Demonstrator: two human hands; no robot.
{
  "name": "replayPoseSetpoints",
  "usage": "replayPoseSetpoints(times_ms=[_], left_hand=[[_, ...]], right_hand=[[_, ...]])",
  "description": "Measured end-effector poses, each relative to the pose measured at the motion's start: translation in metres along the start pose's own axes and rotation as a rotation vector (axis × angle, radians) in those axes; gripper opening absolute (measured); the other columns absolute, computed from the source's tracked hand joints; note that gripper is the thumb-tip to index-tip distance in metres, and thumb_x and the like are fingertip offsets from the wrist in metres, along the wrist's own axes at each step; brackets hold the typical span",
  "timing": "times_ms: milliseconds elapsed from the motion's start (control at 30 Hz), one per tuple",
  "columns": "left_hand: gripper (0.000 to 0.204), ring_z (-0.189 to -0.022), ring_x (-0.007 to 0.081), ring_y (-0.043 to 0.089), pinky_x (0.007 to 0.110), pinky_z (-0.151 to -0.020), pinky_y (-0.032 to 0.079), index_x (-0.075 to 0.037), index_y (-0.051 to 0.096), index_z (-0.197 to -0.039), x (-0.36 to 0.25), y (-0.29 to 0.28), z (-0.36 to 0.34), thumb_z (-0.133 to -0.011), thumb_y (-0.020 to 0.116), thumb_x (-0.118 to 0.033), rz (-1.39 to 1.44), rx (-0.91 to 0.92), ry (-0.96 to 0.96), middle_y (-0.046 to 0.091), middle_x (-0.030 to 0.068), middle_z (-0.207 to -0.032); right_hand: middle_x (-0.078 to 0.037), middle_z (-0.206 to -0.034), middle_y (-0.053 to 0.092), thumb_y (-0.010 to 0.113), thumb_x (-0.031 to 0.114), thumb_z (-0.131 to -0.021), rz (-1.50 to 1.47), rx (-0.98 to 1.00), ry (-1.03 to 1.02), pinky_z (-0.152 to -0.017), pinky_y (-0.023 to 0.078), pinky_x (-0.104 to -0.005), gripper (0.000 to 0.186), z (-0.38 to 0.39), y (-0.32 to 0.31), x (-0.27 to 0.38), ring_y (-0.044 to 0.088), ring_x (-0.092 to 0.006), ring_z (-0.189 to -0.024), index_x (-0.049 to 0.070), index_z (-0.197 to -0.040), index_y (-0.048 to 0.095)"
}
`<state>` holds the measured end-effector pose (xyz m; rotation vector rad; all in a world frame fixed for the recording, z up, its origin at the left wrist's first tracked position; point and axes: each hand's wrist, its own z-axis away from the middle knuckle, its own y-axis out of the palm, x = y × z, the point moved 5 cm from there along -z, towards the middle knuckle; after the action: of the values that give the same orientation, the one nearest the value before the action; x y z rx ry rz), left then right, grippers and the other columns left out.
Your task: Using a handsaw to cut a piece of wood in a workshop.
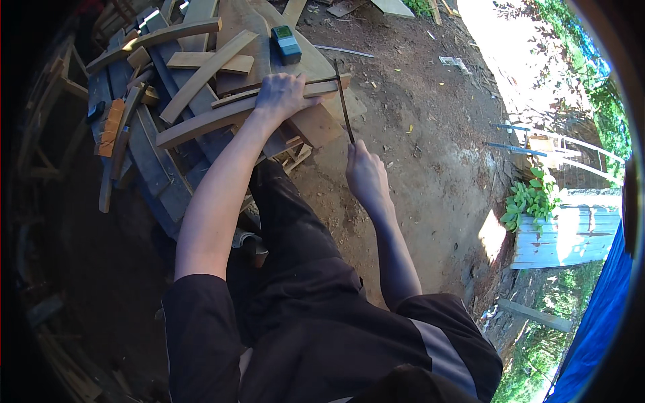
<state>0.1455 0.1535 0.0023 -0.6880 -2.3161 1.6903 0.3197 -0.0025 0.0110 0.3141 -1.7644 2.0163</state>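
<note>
My left hand [281,96] is closed over a curved wooden piece [201,125], pressing it down on the wood pile. A thin strip of wood lies along the far side of this piece. In my right hand [367,176] is a long, narrow dark blade, which looks like a hand saw [344,104] seen nearly edge-on. Its blade crosses the right end of the curved piece, with a short stub beyond it. My right fingers wrap the near end and hide the handle. Under the curved piece, a wooden block [314,125] shows.
Loose boards [208,75] and other curved pieces [161,40] cover the work surface at the left. A blue handheld device [286,46] lies on a wide board beyond my left hand. An orange-brown block [109,127] sits far left. Dirt ground [430,148] spreads to the right.
</note>
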Motion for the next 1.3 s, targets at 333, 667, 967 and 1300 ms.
replayPoseSetpoints(times_ms=[333,667,967,1300], left_hand=[[0.059,-0.075,0.0271,0.073,0.040,-0.067,0.058,-0.007,0.065,-0.090,-0.019,-0.001,0.002,-0.080,0.068,-0.065,0.069,-0.050,0.088,0.071,0.0120,-0.075],[0.062,-0.073,0.0290,0.072,0.041,-0.066,0.057,-0.007,0.066,-0.089,-0.001,0.001,0.004,-0.079,0.066,-0.068,0.051,-0.022,0.045,0.070,0.0138,-0.073],[0.062,-0.073,0.0294,0.072,0.040,-0.067,0.058,-0.007,0.067,-0.094,-0.021,-0.002,0.003,-0.080,0.067,-0.068,0.091,-0.028,0.130,0.070,0.0138,-0.072],[0.061,-0.073,0.0300,0.072,0.041,-0.064,0.058,-0.007,0.067,-0.088,-0.005,0.000,0.003,-0.079,0.067,-0.068,0.074,-0.045,0.021,0.071,0.0141,-0.073]], right_hand=[[-0.032,-0.088,0.067,0.040,0.027,-0.104,-0.003,-0.136,-0.042,-0.078,0.051,-0.0593,0.031,-0.086,-0.007,0.005,0.066,-0.0506,-0.088,0.000,-0.106,0.056],[-0.032,-0.085,0.066,0.039,0.032,-0.106,-0.014,-0.064,0.034,-0.073,0.048,-0.0604,0.035,-0.017,0.013,-0.006,0.063,-0.0525,-0.085,0.002,-0.101,0.056],[-0.031,-0.090,0.068,0.039,0.028,-0.105,-0.008,-0.153,0.002,-0.078,0.051,-0.0577,0.034,-0.081,-0.005,0.006,0.066,-0.0499,-0.089,0.000,-0.101,0.058],[-0.033,-0.083,0.066,0.040,0.028,-0.105,-0.011,-0.046,0.041,-0.074,0.050,-0.0599,0.031,0.006,0.009,-0.003,0.065,-0.0521,-0.085,0.001,-0.100,0.055]])
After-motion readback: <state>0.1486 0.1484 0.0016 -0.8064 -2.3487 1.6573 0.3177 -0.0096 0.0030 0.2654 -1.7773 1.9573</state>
